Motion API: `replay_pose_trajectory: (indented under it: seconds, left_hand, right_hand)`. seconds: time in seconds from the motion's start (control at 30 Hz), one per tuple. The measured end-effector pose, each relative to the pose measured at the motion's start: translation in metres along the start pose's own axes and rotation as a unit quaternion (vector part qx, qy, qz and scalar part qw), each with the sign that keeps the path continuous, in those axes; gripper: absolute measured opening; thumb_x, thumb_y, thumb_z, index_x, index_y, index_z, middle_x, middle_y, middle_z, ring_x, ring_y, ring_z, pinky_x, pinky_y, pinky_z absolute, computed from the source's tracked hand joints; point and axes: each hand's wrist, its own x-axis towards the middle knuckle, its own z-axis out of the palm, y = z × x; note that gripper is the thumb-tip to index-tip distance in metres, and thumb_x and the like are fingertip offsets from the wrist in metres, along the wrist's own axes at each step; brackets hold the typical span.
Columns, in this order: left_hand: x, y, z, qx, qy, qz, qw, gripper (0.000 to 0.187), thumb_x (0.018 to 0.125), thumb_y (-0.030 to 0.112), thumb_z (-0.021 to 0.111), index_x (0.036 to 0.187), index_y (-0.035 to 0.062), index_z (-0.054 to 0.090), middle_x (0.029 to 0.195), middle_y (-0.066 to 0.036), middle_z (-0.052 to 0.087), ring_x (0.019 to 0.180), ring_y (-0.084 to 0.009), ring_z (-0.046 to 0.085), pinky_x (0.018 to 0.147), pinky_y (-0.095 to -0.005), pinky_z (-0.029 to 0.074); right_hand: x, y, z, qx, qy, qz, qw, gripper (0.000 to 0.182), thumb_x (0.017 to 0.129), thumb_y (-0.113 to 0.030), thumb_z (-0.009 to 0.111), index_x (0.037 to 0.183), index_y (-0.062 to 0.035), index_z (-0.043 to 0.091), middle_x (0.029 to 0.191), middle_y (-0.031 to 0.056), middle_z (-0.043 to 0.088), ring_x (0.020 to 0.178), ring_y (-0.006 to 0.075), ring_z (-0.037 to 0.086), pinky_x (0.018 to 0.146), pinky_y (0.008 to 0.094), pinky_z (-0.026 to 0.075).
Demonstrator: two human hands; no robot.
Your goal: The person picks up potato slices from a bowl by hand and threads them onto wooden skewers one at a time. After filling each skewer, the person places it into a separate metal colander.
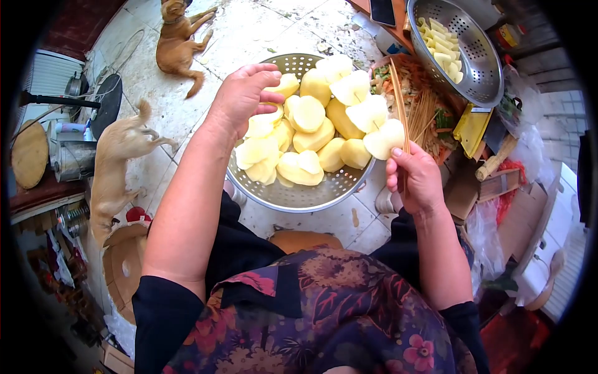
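A metal colander full of peeled potatoes and potato slices sits in front of me. Over its left side is my left hand, fingers apart and curved above the potatoes, with nothing seen in it. Several round potato slices run in a slanting row over the colander's right side, apparently threaded on a skewer. My right hand pinches the lower end of that row at the right rim. A long thin wooden stick, perhaps more than one, also passes through this hand.
Bamboo skewers lie on a tray of vegetable scraps at right. Behind stands a second colander with cut potato pieces, near a phone. Two dogs, one brown, one pale, lie on the tiled floor at left.
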Motion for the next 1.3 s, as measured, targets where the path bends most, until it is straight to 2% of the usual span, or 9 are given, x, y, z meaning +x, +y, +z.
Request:
replay_pose_trajectory:
  seconds: [0.3,0.57,0.7,0.77,0.9,1.0,1.13,1.23,1.3]
  left_hand:
    - [0.003,-0.001,0.016,0.027,-0.023,-0.01,0.999,0.041,0.085,0.019,0.063,0.121,0.003,0.051,0.101,-0.005,0.06,0.078,-0.0126,0.063,0.067,-0.0244,0.052]
    - [0.004,-0.014,0.018,0.071,-0.024,-0.014,0.997,0.036,0.085,0.019,0.063,0.116,0.0018,0.055,0.096,-0.006,0.063,0.076,-0.0132,0.063,0.067,-0.0256,0.052]
    - [0.002,-0.04,0.044,0.092,-0.092,-0.074,0.989,0.045,0.086,0.03,0.063,0.116,-0.0007,0.054,0.098,-0.012,0.06,0.078,-0.0174,0.063,0.068,-0.0282,0.052]
    - [0.001,-0.053,0.065,0.072,-0.121,-0.115,0.983,0.05,0.086,0.035,0.064,0.117,-0.0016,0.052,0.1,-0.012,0.057,0.078,-0.019,0.062,0.069,-0.0296,0.052]
    - [0.006,-0.063,0.097,0.024,-0.098,-0.149,0.984,0.054,0.086,0.038,0.064,0.118,-0.0019,0.047,0.102,-0.014,0.054,0.079,-0.0208,0.061,0.068,-0.0301,0.053]
    - [0.015,-0.064,0.109,-0.009,-0.059,-0.157,0.986,0.044,0.086,0.033,0.065,0.11,0.0001,0.049,0.1,-0.014,0.054,0.077,-0.0206,0.06,0.068,-0.0316,0.054]
    - [0.022,-0.07,0.107,-0.032,-0.078,-0.162,0.983,0.038,0.086,0.031,0.065,0.106,0.0013,0.051,0.098,-0.014,0.055,0.076,-0.02,0.06,0.067,-0.0314,0.053]
    - [0.02,-0.07,0.105,-0.047,-0.075,-0.156,0.984,0.034,0.085,0.029,0.065,0.103,0.0023,0.052,0.097,-0.013,0.056,0.075,-0.0195,0.06,0.066,-0.0314,0.053]
    - [0.019,-0.068,0.104,-0.044,-0.074,-0.16,0.983,0.033,0.085,0.028,0.065,0.103,0.0026,0.052,0.096,-0.012,0.056,0.074,-0.0193,0.06,0.066,-0.0314,0.052]
  right_hand:
    - [0.024,0.009,-0.029,-0.087,0.047,0.037,0.994,0.015,0.092,-0.011,0.051,0.103,-0.0025,0.056,0.068,0.0022,0.059,0.049,0.0091,0.054,0.042,0.0211,0.042]
    - [0.025,0.012,-0.019,-0.18,0.087,0.051,0.978,0.015,0.092,-0.012,0.05,0.103,-0.0045,0.057,0.068,0.0014,0.058,0.049,0.008,0.054,0.042,0.0212,0.041]
    - [0.024,0.014,-0.017,-0.196,0.092,0.051,0.975,0.016,0.093,-0.013,0.049,0.105,-0.0047,0.057,0.07,0.0017,0.059,0.05,0.0082,0.055,0.042,0.0215,0.042]
    - [0.023,0.014,-0.017,-0.199,0.096,0.051,0.974,0.017,0.093,-0.013,0.049,0.106,-0.0046,0.056,0.071,0.0019,0.059,0.051,0.0083,0.055,0.043,0.0216,0.042]
    - [0.022,0.013,-0.019,-0.196,0.088,0.058,0.975,0.02,0.094,-0.013,0.047,0.11,-0.004,0.055,0.075,0.0031,0.06,0.052,0.009,0.056,0.043,0.0218,0.044]
    - [0.019,0.01,-0.019,-0.209,0.077,0.05,0.974,0.02,0.094,-0.012,0.046,0.11,-0.0029,0.055,0.076,0.0047,0.06,0.051,0.0095,0.056,0.044,0.0227,0.044]
    - [0.014,0.005,-0.021,-0.266,0.081,0.041,0.96,0.02,0.092,-0.01,0.046,0.107,-0.0015,0.056,0.078,0.0058,0.061,0.052,0.01,0.057,0.045,0.0235,0.045]
    - [0.012,0.002,-0.022,-0.313,0.079,0.02,0.946,0.021,0.091,-0.01,0.047,0.106,0.0,0.057,0.077,0.0078,0.062,0.052,0.011,0.057,0.049,0.0264,0.047]
    - [0.011,0.001,-0.023,-0.402,0.096,-0.033,0.91,0.021,0.089,-0.012,0.048,0.104,-0.0004,0.058,0.077,0.0146,0.064,0.058,0.023,0.062,0.058,0.0348,0.05]
